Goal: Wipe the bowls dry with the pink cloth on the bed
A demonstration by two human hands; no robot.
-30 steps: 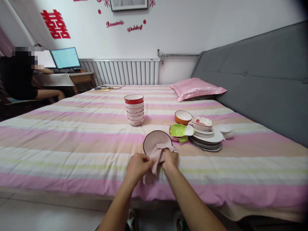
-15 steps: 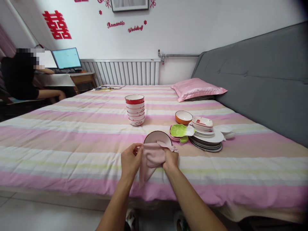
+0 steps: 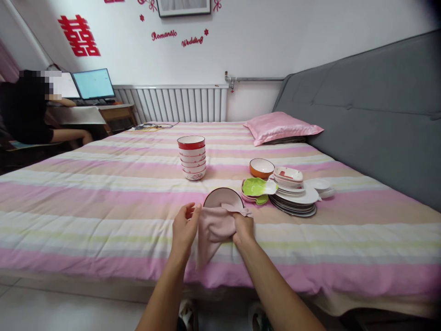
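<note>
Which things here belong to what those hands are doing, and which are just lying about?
In the job:
cloth, gripped by the right hand; left hand at its edge
dark-rimmed bowl, partly under the cloth

Seemingly just lying about, untouched:
stack of bowls
orange bowl
green dish
stack of plates
pillow
cables
</note>
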